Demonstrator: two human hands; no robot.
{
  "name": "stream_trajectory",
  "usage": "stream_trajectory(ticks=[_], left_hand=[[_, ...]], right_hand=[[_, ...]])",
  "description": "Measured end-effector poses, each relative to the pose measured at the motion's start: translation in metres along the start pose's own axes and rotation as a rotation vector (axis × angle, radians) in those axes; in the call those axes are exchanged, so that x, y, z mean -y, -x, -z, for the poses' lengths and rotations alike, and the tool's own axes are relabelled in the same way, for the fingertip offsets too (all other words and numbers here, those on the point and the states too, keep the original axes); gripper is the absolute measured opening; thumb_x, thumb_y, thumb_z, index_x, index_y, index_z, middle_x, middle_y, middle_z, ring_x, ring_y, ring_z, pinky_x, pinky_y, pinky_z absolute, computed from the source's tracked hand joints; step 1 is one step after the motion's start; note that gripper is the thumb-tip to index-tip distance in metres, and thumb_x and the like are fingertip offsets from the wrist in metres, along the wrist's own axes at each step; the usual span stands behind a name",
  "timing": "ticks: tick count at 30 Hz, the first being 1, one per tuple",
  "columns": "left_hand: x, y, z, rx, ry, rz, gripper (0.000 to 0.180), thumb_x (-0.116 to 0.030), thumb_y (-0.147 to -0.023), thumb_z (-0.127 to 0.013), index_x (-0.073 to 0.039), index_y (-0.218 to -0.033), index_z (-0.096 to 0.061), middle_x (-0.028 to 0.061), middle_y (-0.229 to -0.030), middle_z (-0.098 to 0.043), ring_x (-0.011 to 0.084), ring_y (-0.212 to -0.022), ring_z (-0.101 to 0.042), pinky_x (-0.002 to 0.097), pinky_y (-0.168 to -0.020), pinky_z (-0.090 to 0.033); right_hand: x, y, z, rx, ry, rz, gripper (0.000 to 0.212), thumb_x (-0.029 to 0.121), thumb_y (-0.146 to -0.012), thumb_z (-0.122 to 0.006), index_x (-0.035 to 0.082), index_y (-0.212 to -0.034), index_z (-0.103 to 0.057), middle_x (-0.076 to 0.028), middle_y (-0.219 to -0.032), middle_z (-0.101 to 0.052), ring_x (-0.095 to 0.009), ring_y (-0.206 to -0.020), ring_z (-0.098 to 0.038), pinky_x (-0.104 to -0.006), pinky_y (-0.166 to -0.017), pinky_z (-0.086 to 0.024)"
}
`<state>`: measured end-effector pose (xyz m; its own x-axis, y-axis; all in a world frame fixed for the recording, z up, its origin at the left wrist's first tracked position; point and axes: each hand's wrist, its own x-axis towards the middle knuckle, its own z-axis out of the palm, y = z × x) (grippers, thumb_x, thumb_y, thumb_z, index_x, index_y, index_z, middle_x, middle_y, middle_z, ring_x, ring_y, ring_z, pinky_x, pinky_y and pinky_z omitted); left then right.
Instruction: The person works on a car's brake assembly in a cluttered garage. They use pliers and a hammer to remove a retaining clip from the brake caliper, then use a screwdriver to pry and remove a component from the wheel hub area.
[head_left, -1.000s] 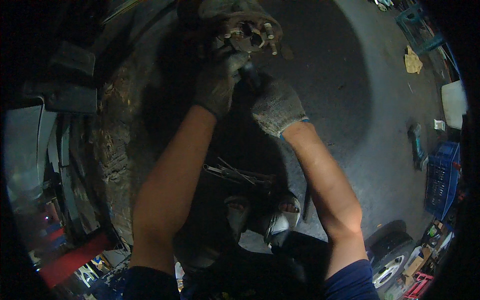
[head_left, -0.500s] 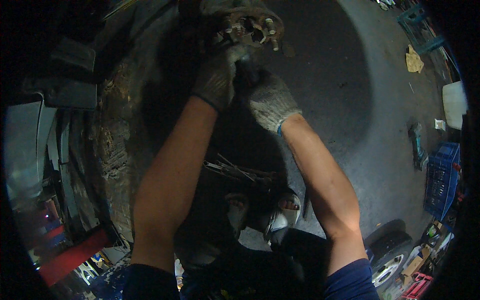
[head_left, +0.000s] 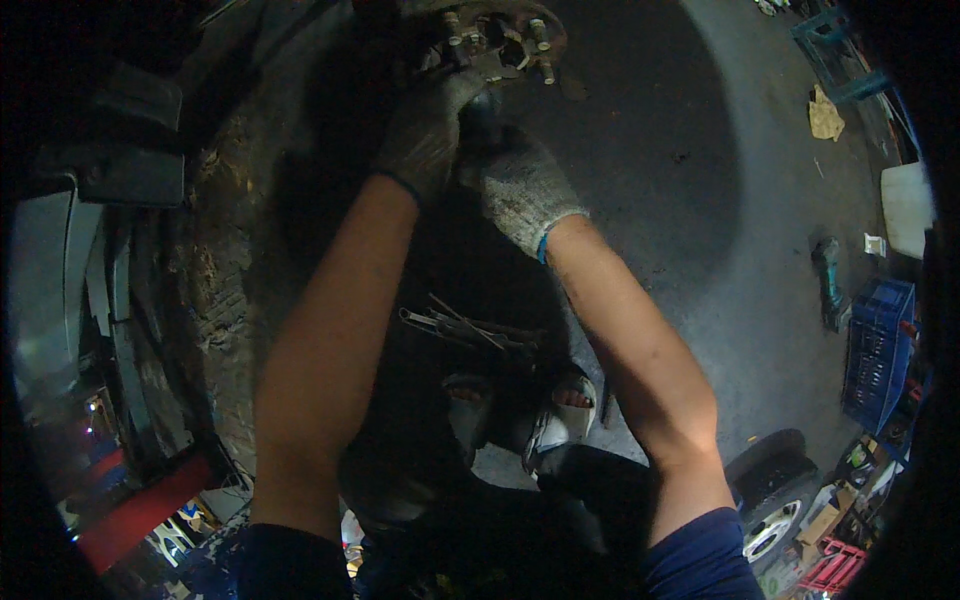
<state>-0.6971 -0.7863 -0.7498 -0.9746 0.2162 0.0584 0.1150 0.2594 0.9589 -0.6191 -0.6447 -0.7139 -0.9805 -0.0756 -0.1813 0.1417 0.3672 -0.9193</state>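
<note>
At the top of the view a rusty wheel hub shows several protruding studs. My left hand, in a dirty knitted glove, reaches up to the hub's lower edge, with its fingers bent inward and partly lost in shadow. Just below and to the right, my right hand, in a grey knitted glove, is closed around something dark. A dark rounded piece shows between the two hands, but its kind cannot be made out.
Several long metal hand tools lie on the floor before my feet. To the right are a teal-and-black power tool, a blue plastic crate, a white container and a wheel with a tyre. Dark vehicle parts stand at the left.
Both hands have shifted slightly up and left in the picture, and the hub also sits higher. The right hand remains closed on the dark thing.
</note>
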Motion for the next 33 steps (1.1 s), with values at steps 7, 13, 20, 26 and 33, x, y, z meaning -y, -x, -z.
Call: stream_trajectory(ticks=[7,13,20,26,33], left_hand=[[-0.019,0.007,0.001,-0.084,-0.446,0.110,0.028,-0.012,-0.096,-0.056,-0.005,-0.119,-0.070,0.0199,-0.120,-0.070,0.0374,-0.107,-0.067,0.0437,-0.100,-0.052],[-0.011,0.004,0.008,-0.106,-0.620,-0.086,0.030,-0.012,-0.097,-0.055,-0.005,-0.122,-0.069,0.0202,-0.122,-0.069,0.0377,-0.108,-0.066,0.0442,-0.101,-0.051],[-0.002,-0.003,0.010,-0.116,-0.669,-0.170,0.031,-0.012,-0.098,-0.053,-0.005,-0.125,-0.067,0.0205,-0.124,-0.068,0.0381,-0.110,-0.065,0.0448,-0.102,-0.050],[-0.002,0.000,0.014,-0.129,-0.825,-0.325,0.033,-0.012,-0.098,-0.052,-0.005,-0.128,-0.065,0.0208,-0.126,-0.067,0.0385,-0.112,-0.064,0.0453,-0.103,-0.050],[0.004,0.005,0.014,-0.110,-0.984,-0.389,0.035,-0.012,-0.099,-0.050,-0.005,-0.131,-0.063,0.0212,-0.129,-0.066,0.0389,-0.114,-0.063,0.0459,-0.104,-0.049]], right_hand=[[-0.010,-0.003,-0.005,-0.007,0.197,0.146,0.034,0.023,-0.094,-0.058,0.001,-0.118,-0.067,-0.027,-0.116,-0.069,-0.046,-0.115,-0.063,-0.0495,-0.093,-0.052],[-0.013,0.001,-0.002,0.041,0.467,0.471,0.024,0.013,-0.095,-0.057,0.002,-0.112,-0.069,-0.023,-0.106,-0.071,-0.044,-0.104,-0.065,-0.0465,-0.089,-0.054],[-0.026,-0.006,-0.015,0.137,-0.452,0.147,0.015,0.012,-0.092,-0.066,0.002,-0.102,-0.070,-0.014,-0.091,-0.069,-0.028,-0.076,-0.067,-0.0390,-0.064,-0.055],[-0.026,-0.001,-0.002,0.100,0.048,0.298,0.026,0.025,-0.097,-0.060,0.003,-0.107,-0.069,-0.025,-0.097,-0.071,-0.043,-0.094,-0.069,-0.0483,-0.080,-0.055],[-0.001,0.000,-0.001,-0.086,0.143,0.026,0.033,0.026,-0.094,-0.060,0.003,-0.114,-0.071,-0.029,-0.109,-0.070,-0.046,-0.106,-0.067,-0.0497,-0.092,-0.054]])
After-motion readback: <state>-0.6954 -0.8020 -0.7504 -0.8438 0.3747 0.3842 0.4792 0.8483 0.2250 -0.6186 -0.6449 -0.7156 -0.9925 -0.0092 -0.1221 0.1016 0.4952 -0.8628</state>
